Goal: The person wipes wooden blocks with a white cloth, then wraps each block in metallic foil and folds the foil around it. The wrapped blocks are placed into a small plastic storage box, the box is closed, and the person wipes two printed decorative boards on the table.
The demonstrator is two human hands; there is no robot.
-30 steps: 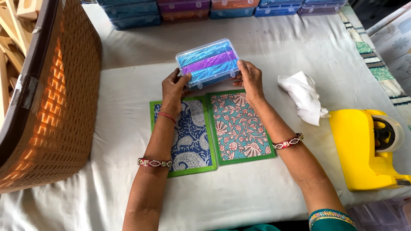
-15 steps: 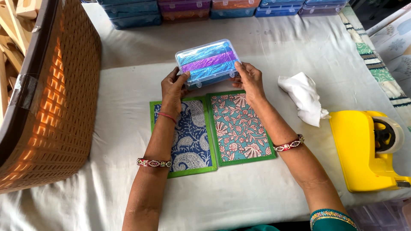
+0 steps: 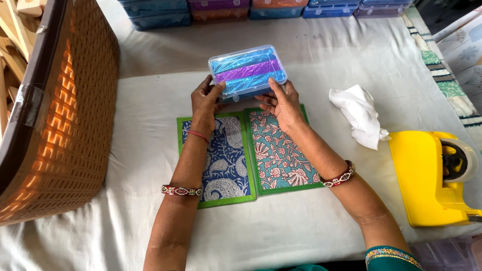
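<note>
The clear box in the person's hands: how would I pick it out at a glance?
Start at the big woven brown basket on the left of the white-covered table, then look right to the two green-edged patterned cloth panels. Just beyond them, the left hand and right hand hold the clear plastic box. Unlike the boxes lined along the far edge, it shows blue and purple stripes.

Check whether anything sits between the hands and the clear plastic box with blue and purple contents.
Nothing visible does. The left hand and right hand both grip the clear plastic box directly at its sides, above the two green-edged printed fabric panels.
</note>
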